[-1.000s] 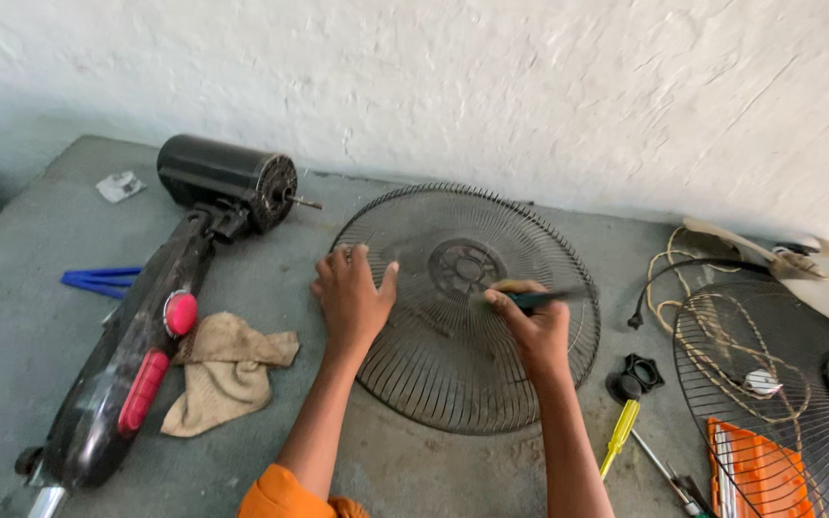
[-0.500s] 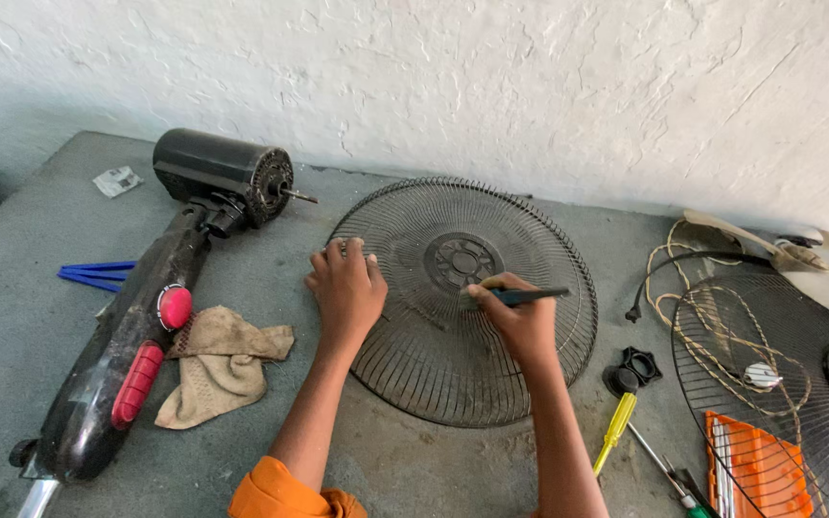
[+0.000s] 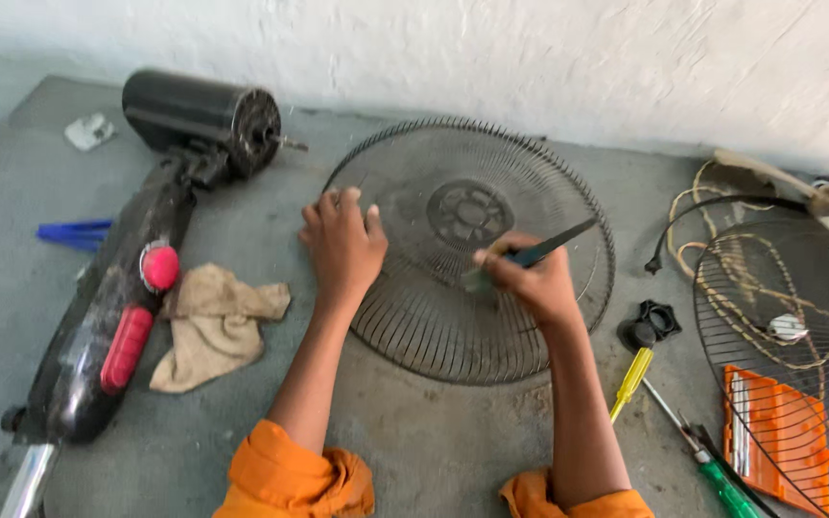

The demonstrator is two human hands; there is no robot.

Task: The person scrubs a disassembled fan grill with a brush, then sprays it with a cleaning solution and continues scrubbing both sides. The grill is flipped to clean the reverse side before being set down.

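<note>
A round black wire fan grille (image 3: 453, 326) lies flat on the grey table in the middle of the view. My left hand (image 3: 343, 245) rests palm down on its left rim, fingers spread. My right hand (image 3: 530, 278) is over the grille's right half, closed around a thin dark tool (image 3: 554, 245) whose free end points up and right. The tool's working end is hidden by my fingers.
A black fan motor and stand (image 3: 136, 278) lie at the left beside a beige rag (image 3: 213, 321) and a blue item (image 3: 74, 233). At the right are a second grille (image 3: 798, 364), a cord (image 3: 722, 206), a yellow screwdriver (image 3: 631, 381), a green one (image 3: 722, 475) and an orange pack (image 3: 777, 432).
The view has shifted a little. My right hand has moved slightly down and left across the grille with the tool. My left hand stays on the left rim.
</note>
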